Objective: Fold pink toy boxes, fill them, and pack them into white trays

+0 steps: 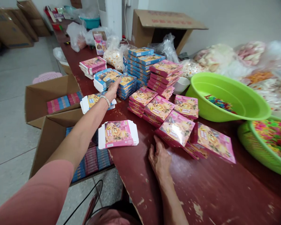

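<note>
Along the left edge of the dark red table [131,164], a pile of blue flat cartons [105,76] lay ahead of the person, beyond the near pieces of work. The left hand [111,90] was much the nearer, just beside the pile, its arm stretched full length. Its fingers were extended towards a stack of blue boxes [128,80]; its underside was hidden from me, so I couldn't tell whether it had hold of anything.

The blue pile's long axis ran slantwise, from the table's edge inward, its white flaps at the near-left end pointing out over that edge and the other end towards the stack.

The right hand [161,157] rested well apart from it, low on the table, loosely curled and partly open, with nothing visible in its grasp. Its fingertips were at the near side of the pink boxes [176,126]. Between the two hands lay pink flat cartons [118,134], printed side up, long axis running left to right.
</note>
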Tool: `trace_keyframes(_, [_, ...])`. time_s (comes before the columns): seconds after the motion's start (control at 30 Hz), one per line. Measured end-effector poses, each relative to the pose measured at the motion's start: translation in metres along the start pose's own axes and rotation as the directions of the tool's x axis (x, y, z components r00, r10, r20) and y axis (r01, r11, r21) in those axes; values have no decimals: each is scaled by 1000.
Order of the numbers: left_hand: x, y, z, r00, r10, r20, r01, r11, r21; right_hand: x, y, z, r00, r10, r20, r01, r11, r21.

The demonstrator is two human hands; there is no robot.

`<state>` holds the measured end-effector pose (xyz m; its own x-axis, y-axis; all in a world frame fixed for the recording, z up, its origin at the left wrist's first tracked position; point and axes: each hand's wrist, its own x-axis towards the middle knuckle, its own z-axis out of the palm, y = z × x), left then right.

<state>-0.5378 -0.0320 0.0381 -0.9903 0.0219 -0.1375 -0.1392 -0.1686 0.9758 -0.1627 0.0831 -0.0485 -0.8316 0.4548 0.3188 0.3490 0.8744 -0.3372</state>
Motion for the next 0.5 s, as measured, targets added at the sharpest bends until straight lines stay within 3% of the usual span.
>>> trace_keyframes(0.13, [22,-5,15,993,-113,30,116,986,-118,-1,1,1,1000,1,-3,-1,1000,20])
trace_keyframes(0.23, [29,-11,23,990,-136,24,138,981,-138,-1,1,-1,1000,-2,-7,2,1000,27])
trace_keyframes(0.5, [24,-12,18,991,-127,41,130,988,-82,-1,1,-1,1000,-17,-16,18,1000,15])
